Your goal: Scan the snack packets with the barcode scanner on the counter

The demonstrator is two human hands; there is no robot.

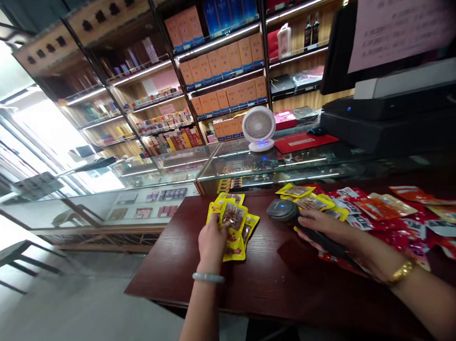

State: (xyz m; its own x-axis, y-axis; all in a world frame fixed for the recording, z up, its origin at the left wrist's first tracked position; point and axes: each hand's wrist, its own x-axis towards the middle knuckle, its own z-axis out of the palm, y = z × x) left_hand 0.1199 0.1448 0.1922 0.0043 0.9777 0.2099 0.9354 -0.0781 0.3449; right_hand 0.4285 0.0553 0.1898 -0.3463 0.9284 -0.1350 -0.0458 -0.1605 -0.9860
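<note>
My left hand [212, 241] grips a yellow snack packet [234, 217] with a clear window showing brown pieces, over a small pile of like yellow packets [235, 250] on the dark red-brown table [164, 267]. A black handheld barcode scanner [282, 210] is in my right hand [326, 225], its head turned left toward the pile. More yellow packets [315, 201] lie just behind the scanner. Beside and under my right forearm spreads a heap of red and orange snack packets [385, 207]. My left fingertips are partly hidden by the packet.
Behind the table stands a glass display counter [166, 166] bearing a small white fan [259, 127], a red mat [305, 143] and a mouse. A monitor [336, 50] with a pink paper rises at right. Shelves of boxes [221, 63] line the wall; a stool [16, 253] stands at left.
</note>
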